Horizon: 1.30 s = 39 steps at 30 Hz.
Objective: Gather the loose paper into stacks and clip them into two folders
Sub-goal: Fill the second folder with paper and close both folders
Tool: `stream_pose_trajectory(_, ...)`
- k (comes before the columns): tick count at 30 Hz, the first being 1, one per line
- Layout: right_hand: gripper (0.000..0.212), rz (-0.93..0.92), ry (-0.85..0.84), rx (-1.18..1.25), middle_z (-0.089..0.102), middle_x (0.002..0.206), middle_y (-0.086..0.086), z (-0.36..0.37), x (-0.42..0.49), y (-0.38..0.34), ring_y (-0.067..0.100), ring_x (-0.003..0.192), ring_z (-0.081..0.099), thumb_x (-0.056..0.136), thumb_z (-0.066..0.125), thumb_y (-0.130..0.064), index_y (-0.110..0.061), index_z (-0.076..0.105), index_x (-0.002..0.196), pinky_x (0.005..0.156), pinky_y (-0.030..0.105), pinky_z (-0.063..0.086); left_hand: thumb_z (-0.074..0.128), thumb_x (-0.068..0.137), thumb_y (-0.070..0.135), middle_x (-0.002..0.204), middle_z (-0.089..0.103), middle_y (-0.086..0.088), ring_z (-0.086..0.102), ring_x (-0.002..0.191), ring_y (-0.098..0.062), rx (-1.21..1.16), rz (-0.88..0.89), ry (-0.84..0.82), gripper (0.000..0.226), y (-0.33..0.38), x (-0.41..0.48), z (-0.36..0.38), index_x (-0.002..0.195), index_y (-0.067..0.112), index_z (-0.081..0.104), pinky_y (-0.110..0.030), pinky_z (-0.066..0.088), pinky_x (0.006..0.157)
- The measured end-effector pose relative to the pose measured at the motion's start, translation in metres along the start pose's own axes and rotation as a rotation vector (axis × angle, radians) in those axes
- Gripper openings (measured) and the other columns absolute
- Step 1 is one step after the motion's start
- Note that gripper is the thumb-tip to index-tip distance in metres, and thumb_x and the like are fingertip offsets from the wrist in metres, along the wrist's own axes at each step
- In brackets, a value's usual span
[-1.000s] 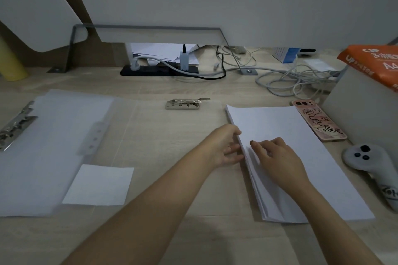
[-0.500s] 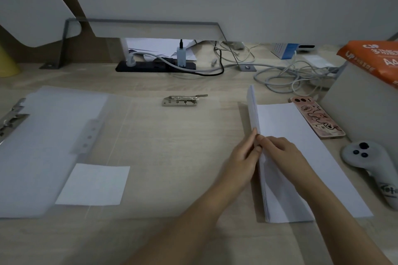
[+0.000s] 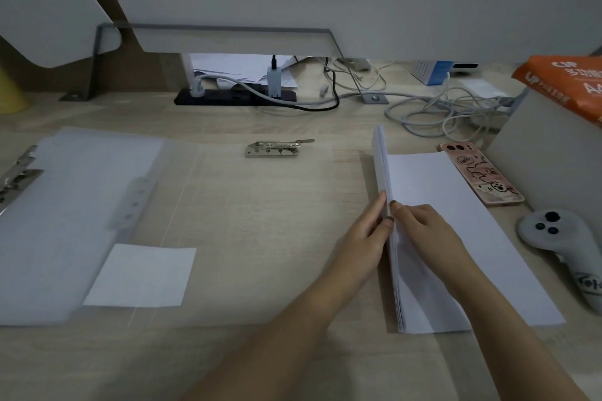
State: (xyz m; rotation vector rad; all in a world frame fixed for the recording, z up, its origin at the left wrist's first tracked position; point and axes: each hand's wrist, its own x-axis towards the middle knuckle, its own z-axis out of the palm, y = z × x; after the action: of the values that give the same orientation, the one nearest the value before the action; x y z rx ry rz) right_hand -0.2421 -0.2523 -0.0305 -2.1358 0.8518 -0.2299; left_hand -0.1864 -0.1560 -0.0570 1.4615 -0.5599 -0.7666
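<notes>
Head view: the paper stack sits right of centre on the desk, with both hands at its left long edge. That edge is turned up almost vertical and the rest lies flat.

The left hand is on the outer side of the raised edge, fingers straight and pressed against it. The right hand is on the inner side, fingers curled, pinching the raised sheets about halfway along.

The paper is plain white, thin, rectangular, many sheets deep. The desk is pale wood grain, matte.

An open folder lies at far left, well apart from the hands. It is frosted translucent plastic with a metal clamp on its left edge. A small white sheet overlaps its near right corner.

A flat shiny metal clip lies mid-desk, beyond the hands.

Just right of the stack is a pink phone, glossy with cartoon print. Nearer is a grey controller, rounded with dark buttons.

At the back are a black power strip, tangled cables and an orange paper pack.
</notes>
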Motion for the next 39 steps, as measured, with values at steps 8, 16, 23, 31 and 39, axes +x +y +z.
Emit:
stream_pose_trajectory(8, 0.04, 0.01, -0.006, -0.004, 0.046, 0.104, -0.001, 0.0, -0.001, -0.001, 0.014, 0.092, 0.045, 0.096, 0.035, -0.038, -0.01, 0.063, 0.105, 0.084, 0.03, 0.033, 0.039, 0.099, 0.018, 0.152, 0.03, 0.013, 0.027, 0.137, 0.001, 0.008, -0.004, -0.003, 0.048, 0.0, 0.0, -0.002, 0.145, 0.027, 0.028, -0.013, 0.023, 0.107)
stream_pose_trajectory(16, 0.034, 0.022, 0.036, -0.065, 0.046, 0.1, -0.001, 0.003, 0.004, 0.004, 0.011, 0.073, 0.045, 0.096, 0.036, -0.022, 0.002, 0.06, 0.096, 0.072, 0.027, 0.032, 0.036, 0.094, 0.026, 0.106, 0.065, 0.011, 0.06, 0.092, -0.007, 0.189, 0.0, 0.183, 0.033, -0.012, 0.003, 0.0, 0.121, 0.032, 0.053, -0.027, 0.047, 0.084)
stream_pose_trajectory(23, 0.036, -0.014, 0.045, -0.074, 0.054, 0.098, 0.007, 0.004, 0.005, 0.005, 0.016, 0.072, 0.05, 0.093, 0.038, -0.017, -0.011, 0.047, 0.058, 0.062, 0.03, 0.035, 0.034, 0.098, 0.018, 0.152, 0.022, 0.013, 0.018, 0.142, -0.004, 0.326, 0.079, 0.226, 0.052, 0.006, -0.006, 0.014, 0.148, 0.022, 0.021, -0.019, 0.016, 0.115)
stream_pose_trajectory(31, 0.042, 0.029, 0.001, -0.046, 0.05, 0.129, 0.006, 0.005, 0.006, 0.003, 0.02, 0.112, 0.049, 0.099, 0.026, -0.029, -0.023, 0.063, 0.117, 0.085, 0.028, 0.03, 0.044, 0.09, 0.028, 0.099, 0.062, -0.006, 0.058, 0.083, -0.016, 0.093, -0.289, 0.098, 0.028, 0.014, 0.003, 0.007, 0.113, 0.014, 0.053, -0.027, 0.046, 0.07)
stream_pose_trajectory(39, 0.036, 0.019, 0.044, -0.082, 0.05, 0.137, 0.008, -0.006, 0.004, 0.004, 0.023, 0.125, 0.046, 0.096, 0.038, -0.023, -0.018, 0.053, 0.129, 0.101, 0.033, 0.033, 0.038, 0.066, 0.025, 0.115, 0.063, -0.008, 0.062, 0.101, -0.029, 0.114, -0.283, 0.153, 0.057, 0.015, 0.004, -0.003, 0.12, 0.019, 0.053, -0.042, 0.052, 0.09)
